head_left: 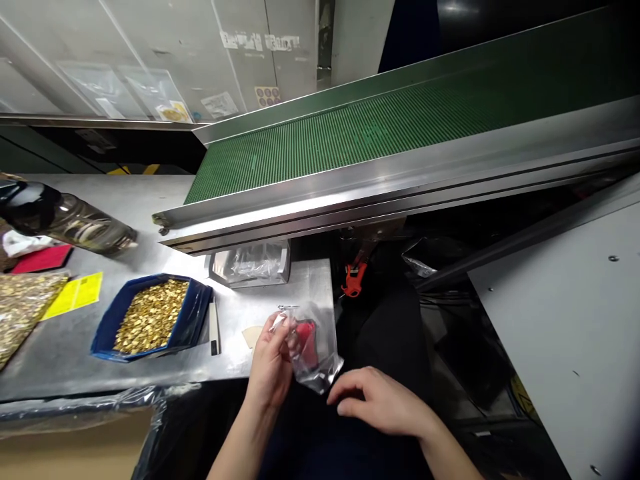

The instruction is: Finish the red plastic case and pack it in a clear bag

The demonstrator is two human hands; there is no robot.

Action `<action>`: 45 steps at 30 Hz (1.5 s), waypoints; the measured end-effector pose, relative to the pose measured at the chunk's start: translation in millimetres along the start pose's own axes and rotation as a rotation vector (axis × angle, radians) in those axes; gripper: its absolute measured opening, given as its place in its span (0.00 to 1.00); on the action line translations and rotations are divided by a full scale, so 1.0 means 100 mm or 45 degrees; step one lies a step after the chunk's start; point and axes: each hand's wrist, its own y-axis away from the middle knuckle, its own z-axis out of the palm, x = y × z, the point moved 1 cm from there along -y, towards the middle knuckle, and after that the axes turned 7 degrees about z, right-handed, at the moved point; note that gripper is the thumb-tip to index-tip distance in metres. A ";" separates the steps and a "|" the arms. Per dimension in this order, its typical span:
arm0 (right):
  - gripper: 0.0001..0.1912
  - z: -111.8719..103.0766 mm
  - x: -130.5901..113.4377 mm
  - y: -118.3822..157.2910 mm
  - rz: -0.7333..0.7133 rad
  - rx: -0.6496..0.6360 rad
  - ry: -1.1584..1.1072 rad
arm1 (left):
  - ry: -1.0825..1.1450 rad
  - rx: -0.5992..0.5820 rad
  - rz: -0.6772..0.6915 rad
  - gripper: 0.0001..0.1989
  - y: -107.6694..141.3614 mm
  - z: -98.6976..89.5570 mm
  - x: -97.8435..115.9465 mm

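The left hand point(274, 353) reaches up and forward from the lower edge, thumb and fingers pinching the top of a clear plastic bag point(316, 347) with a red item point(307, 341) inside. The bag hangs to the right of those fingertips, near the corner of the metal surface point(240, 333). The right hand point(367, 397) comes in from the lower right, palm down, empty, fingers curled loosely with a gap to the thumb, just beside the bag's lower end. Left of the left hand sits a blue bin point(105, 333) of gold pieces point(153, 317).
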 end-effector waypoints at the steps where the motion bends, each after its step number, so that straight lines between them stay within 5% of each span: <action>1: 0.09 -0.08 -0.02 0.04 0.014 0.022 0.018 | -0.034 -0.051 -0.025 0.18 0.02 0.01 0.03; 4: 0.15 -0.33 -0.08 0.03 0.016 0.339 -0.054 | -0.188 -0.265 -0.124 0.18 0.10 0.05 0.09; 6: 0.19 -0.43 -0.15 -0.03 -0.054 0.405 -0.086 | -0.313 -0.454 -0.191 0.16 0.16 0.08 0.11; 14: 0.19 -0.37 -0.32 -0.23 -0.064 -0.335 -0.155 | -0.608 -0.844 -0.262 0.17 0.25 0.01 0.11; 20: 0.12 -0.23 -0.14 -0.22 0.012 -0.153 -0.282 | -0.794 -0.876 -0.177 0.11 0.26 -0.05 0.10; 23: 0.11 -0.13 -0.06 -0.19 0.094 -0.061 -0.343 | -0.939 -0.765 0.008 0.10 0.21 -0.04 0.07; 27: 0.11 -0.07 0.00 -0.11 0.110 0.247 -0.359 | -1.317 -0.416 0.738 0.17 0.20 -0.03 0.07; 29: 0.12 -0.05 -0.02 -0.07 0.096 0.370 -0.339 | -1.441 -0.353 0.934 0.15 0.26 0.00 0.05; 31: 0.13 -0.03 -0.07 -0.02 0.071 0.385 -0.286 | -1.407 -0.527 0.712 0.11 0.36 0.07 -0.01; 34: 0.11 -0.01 -0.16 0.03 0.030 0.358 -0.068 | -1.106 -0.795 0.126 0.11 0.46 0.18 -0.16; 41: 0.25 -0.11 -0.05 0.05 0.209 0.684 0.126 | -0.256 -0.287 -0.342 0.16 0.30 0.15 -0.23; 45: 0.21 -0.12 0.02 0.02 0.103 1.017 0.246 | -0.109 -0.364 -0.360 0.17 0.34 0.15 -0.18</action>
